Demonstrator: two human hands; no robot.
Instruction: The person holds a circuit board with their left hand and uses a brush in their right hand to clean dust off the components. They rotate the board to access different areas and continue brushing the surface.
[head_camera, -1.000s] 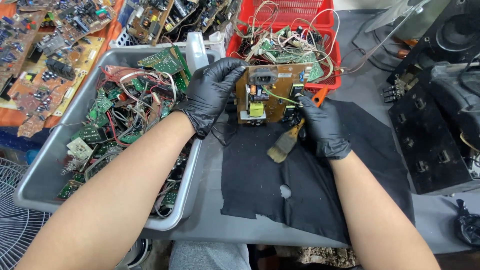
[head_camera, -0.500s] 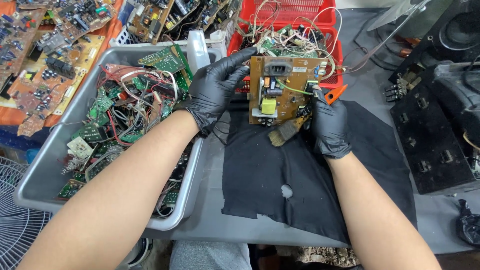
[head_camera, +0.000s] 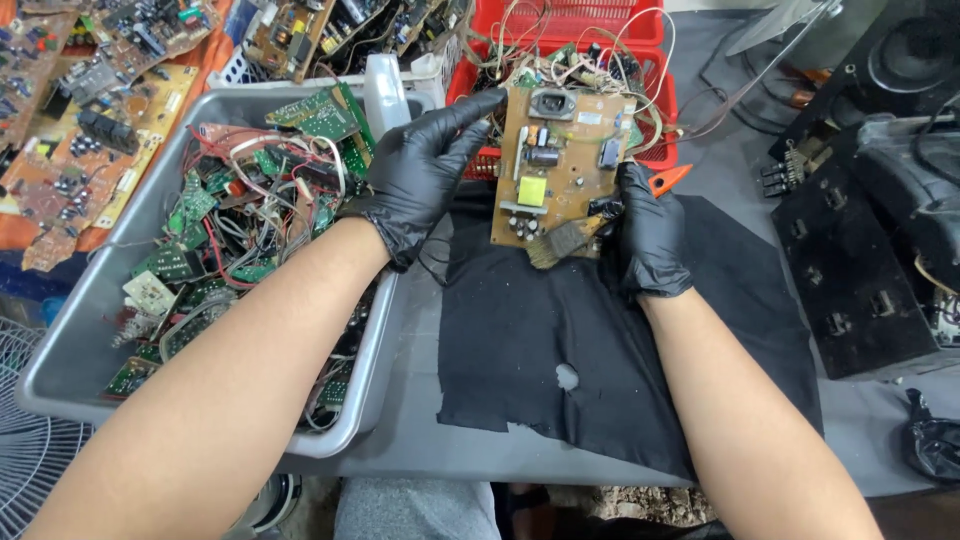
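Left hand (head_camera: 428, 165) in a black glove, fingers spread and curled onto the upper left edge of a tan power-supply circuit board (head_camera: 560, 165), thumb pressed at its side. Right hand (head_camera: 645, 235), gloved the same, closed around the handle of a small paintbrush (head_camera: 562, 242), bristles lying against the lower part of the board, with the same hand steadying the board's right edge. Board held upright above a black cloth (head_camera: 560, 340) spread on the grey worktable (head_camera: 420, 440), component side toward the camera: yellow transformer, capacitors, black socket at the top. Just behind, a red plastic basket (head_camera: 655, 95) tangled with wires and boards. At the left, a grey tub (head_camera: 70, 350) heaped with green circuit boards and loose wiring. Orange-handled tool (head_camera: 668, 180) poking out beside the right glove. Black speaker housing (head_camera: 860, 250) at the far right.
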